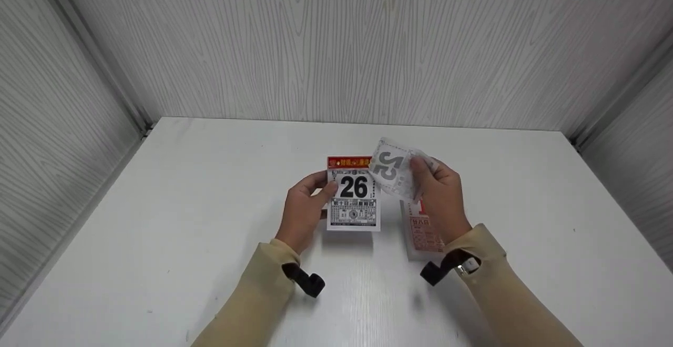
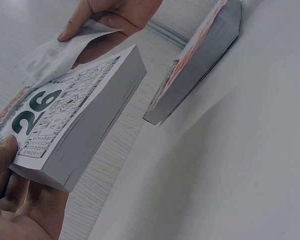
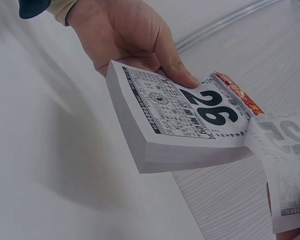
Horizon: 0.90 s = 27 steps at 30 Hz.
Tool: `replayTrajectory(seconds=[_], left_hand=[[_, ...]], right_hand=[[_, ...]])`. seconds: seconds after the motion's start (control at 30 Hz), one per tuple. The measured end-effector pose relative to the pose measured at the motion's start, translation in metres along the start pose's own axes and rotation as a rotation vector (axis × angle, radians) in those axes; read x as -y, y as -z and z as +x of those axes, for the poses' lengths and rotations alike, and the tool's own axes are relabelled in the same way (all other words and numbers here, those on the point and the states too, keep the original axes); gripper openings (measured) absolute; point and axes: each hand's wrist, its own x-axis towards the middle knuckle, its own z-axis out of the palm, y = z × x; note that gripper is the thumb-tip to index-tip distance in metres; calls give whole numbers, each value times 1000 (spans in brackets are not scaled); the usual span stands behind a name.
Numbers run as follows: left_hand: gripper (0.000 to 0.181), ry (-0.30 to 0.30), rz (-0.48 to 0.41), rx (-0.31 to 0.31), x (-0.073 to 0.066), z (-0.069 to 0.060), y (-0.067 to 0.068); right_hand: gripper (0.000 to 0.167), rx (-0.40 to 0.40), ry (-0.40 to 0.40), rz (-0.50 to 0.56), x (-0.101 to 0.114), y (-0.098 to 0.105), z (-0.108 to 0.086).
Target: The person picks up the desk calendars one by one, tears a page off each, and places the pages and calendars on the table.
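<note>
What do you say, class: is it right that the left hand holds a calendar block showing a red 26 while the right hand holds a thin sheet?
Not quite: the 26 is black, not red, as the head view shows. The left hand does hold the calendar block, and the right hand a thin sheet.

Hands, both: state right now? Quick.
Left hand: closed, holding the tear-off calendar block showing 26, thumb on its front.
Right hand: closed, pinching thin calendar paper between thumb and fingers.
</note>
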Motion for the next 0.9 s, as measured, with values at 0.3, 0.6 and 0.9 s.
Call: replayTrajectory(seconds=[0.3,0.6,0.9], left_hand=[[37,6,-4,4,0,1,0],[36,3,-20,11,1,1,1],[35,6,-14,5,0,1,1]], right_hand=[[49,-42,-38,42,2,1,1],[51,-56,-49,-9,1,4,1],[52,-60,-19,-19,3,9,2]])
